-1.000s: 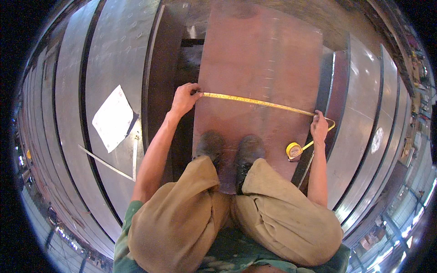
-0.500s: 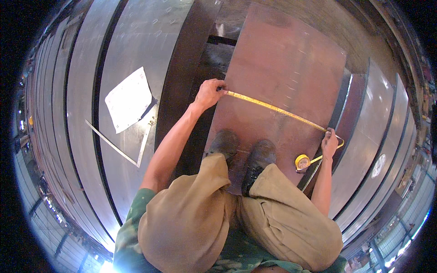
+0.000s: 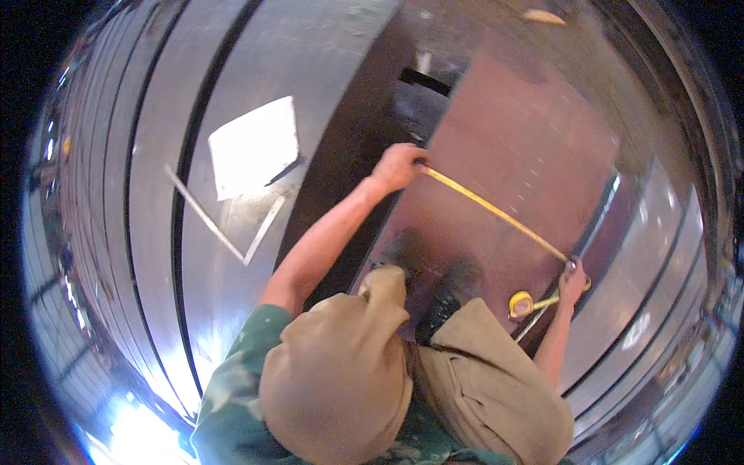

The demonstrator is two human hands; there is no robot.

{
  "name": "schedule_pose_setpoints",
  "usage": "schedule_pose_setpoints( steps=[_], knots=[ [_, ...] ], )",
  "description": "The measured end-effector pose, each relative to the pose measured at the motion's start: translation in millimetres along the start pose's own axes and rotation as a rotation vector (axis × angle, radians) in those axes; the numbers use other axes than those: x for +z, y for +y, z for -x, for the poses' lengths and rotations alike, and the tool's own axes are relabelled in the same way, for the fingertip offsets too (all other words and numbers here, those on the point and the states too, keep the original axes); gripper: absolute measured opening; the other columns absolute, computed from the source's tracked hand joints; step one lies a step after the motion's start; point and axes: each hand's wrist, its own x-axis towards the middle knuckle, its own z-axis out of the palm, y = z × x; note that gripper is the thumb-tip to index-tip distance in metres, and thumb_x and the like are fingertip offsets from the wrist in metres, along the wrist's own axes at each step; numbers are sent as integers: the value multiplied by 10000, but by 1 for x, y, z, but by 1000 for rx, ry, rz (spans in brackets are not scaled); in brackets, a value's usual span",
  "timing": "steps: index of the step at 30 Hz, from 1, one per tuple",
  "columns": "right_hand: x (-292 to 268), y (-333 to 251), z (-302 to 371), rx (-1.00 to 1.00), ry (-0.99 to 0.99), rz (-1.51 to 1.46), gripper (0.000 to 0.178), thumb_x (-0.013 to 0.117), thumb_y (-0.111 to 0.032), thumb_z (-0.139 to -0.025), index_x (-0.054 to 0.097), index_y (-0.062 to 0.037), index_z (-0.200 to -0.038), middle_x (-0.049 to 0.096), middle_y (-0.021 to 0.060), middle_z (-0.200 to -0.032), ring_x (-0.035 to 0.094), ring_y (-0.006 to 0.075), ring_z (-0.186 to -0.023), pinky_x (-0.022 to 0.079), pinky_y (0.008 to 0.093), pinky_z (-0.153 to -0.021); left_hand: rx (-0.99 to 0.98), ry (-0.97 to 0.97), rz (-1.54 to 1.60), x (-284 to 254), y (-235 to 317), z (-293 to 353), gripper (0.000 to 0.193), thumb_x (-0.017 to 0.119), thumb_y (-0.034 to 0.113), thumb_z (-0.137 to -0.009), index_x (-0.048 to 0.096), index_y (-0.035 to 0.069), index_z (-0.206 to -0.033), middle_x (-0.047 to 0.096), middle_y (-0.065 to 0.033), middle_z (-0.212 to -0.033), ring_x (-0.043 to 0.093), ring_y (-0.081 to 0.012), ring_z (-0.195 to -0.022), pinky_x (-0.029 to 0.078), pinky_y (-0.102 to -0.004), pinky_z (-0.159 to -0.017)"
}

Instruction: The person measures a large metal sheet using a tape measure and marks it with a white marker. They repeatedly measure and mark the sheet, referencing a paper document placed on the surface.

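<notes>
A yellow tape measure (image 3: 496, 211) is stretched across a reddish-brown steel plate (image 3: 535, 116). Its hooked end is pinched in my left hand (image 3: 399, 166) at the plate's left edge. At the right edge my right hand (image 3: 572, 283) is closed on the blade, which loops back past the fingers. The yellow tape case (image 3: 520, 304) lies on the plate left of my right wrist, beside a thin pale rod (image 3: 533, 324). My boots (image 3: 457, 283) stand on the plate between my hands, somewhat blurred.
Left of a dark gap, a white paper sheet (image 3: 256, 147) and an angled metal square (image 3: 213, 221) lie on a grey steel beam (image 3: 318, 62). More grey beams (image 3: 635, 263) run along the right. Bright glare (image 3: 147, 426) shows at lower left.
The view has turned, so the plate and both hands appear shifted to the right and lower. Both hands keep their hold on the tape, which stays stretched across the plate.
</notes>
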Motion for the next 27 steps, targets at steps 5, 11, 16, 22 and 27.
schedule_pose_setpoints(
  steps=[5,11,16,22,27],
  knots=[
    [-30,-7,-7,80,-210,-79,357,618,-178,-962,548,-14,-1271,700,264,-1005,688,457,-945,529,487,-817,15,40,-59,0,-10,9,193,760,167,-785,752,77,-955,704,-169,-900,669,-394,-949,526,-492,-841],
    [-97,-16,-24,-46,-833,133,329,655,-189,-913,470,12,-1096,654,284,-905,650,483,-859,505,524,-712,-30,32,-59,-2,3,9,217,789,164,-787,747,76,-982,715,-167,-965,675,-388,-995,539,-499,-856],
    [-167,-61,-58,-366,-843,94,200,592,-143,-948,510,18,-1035,622,267,-852,613,468,-790,474,507,-667,-103,35,-31,4,0,13,207,776,143,-811,746,78,-1005,715,-161,-986,672,-382,-1029,546,-503,-847],
    [-190,-173,-109,-441,-567,-18,232,616,-173,-980,584,31,-1087,627,255,-878,608,466,-814,477,487,-703,-195,24,71,1,6,18,198,752,143,-837,745,82,-1025,709,-154,-997,673,-387,-1035,551,-505,-845],
    [-125,-280,-109,-522,-378,-130,216,659,-184,-956,623,22,-1011,659,254,-910,649,451,-856,507,444,-749,-148,18,6,2,8,16,224,751,163,-844,740,113,-1062,690,-148,-1051,666,-385,-1047,554,-500,-864]
  ],
)
